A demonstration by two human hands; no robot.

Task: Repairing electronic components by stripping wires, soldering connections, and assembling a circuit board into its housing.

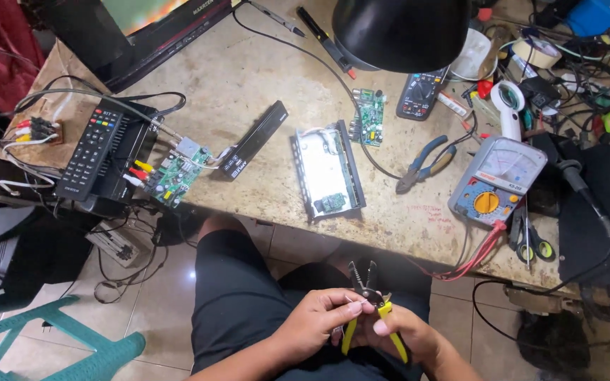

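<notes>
Teal plastic chair (58, 346) stands on the tiled floor at the far left, below the worn bench (248, 85). On the bench's left end a black remote control (93, 152) lies on a dark box, and just beside it a green circuit board (176, 176) sits with red and yellow plugs in its edge. Next along, a slim black front panel (254, 140) lies at a slant, then an opened metal casing (328, 171) with a small board inside, and a second green board (368, 116) behind it. A black lamp shade (400, 29) hangs over the middle.

Down in the person's lap, the left hand (315, 321) and right hand (407, 335) are close together, both closed on yellow-handled pliers (367, 300). The left thumb and fingers pinch at the tool near its pivot; the right hand wraps the handles. The dark jaws point up toward the bench and stand slightly apart.

Further right, blue-handled pliers (425, 164) lie on the bench, beside a grey analog multimeter (497, 182) with red leads trailing off the edge, and a white magnifier (510, 106) behind it.
</notes>
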